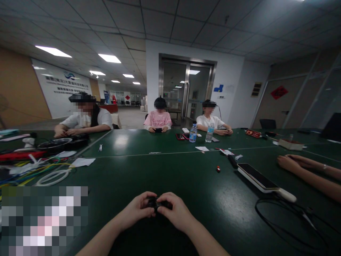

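A: Thing in hand?
B: Small black object (152,203), between the left hand (141,207) and the right hand (174,207).
A: Look?
B: Dark all over, a bit of shine near the middle. Fine detail too small and dim to read.
A: One piece or two?
B: Can't tell, fingers cover most of it.
A: Pose?
B: Runs roughly side to side, one end in each hand. Fingers curl over the far side, thumbs on the near side.
A: Where?
B: Over the near part of the green tabletop (160,170), low centre of view. Touching it or lifted, can't tell.
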Motion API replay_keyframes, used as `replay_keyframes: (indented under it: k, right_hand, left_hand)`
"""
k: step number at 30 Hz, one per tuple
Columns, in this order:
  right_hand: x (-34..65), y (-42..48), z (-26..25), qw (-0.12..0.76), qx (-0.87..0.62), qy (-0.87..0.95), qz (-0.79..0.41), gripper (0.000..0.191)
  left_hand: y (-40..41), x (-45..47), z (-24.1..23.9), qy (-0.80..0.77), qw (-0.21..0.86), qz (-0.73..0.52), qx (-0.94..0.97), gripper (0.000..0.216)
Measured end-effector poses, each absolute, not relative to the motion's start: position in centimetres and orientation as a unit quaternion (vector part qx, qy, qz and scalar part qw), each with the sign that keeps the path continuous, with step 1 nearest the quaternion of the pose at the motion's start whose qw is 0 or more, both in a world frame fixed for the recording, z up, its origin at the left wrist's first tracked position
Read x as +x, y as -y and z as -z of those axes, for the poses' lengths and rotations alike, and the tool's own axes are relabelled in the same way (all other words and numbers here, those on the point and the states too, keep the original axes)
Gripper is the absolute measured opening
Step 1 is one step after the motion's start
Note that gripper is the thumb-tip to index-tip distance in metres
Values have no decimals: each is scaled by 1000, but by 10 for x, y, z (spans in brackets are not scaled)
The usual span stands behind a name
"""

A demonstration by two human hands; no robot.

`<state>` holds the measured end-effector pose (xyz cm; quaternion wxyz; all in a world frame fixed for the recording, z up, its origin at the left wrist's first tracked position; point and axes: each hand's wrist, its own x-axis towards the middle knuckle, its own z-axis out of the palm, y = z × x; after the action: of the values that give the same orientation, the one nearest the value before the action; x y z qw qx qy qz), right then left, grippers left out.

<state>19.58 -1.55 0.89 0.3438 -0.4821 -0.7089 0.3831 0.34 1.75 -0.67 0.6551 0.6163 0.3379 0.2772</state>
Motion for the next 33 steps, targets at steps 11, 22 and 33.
replay_keyframes:
  k: [11, 22, 33]
  right_hand:
    - [195, 16, -8, 347, -485, 710, -375, 19]
    - [203, 2, -1, 513, -463, 542, -478, 27]
    - [223, -5, -1, 628, -383, 267, -622, 32]
  left_hand:
    - [-17, 6, 4, -327, 660, -263, 623, 39]
    - [-17, 6, 1, -343, 651, -281, 616, 38]
    - [-18, 4, 5, -354, 654, -286, 605, 42]
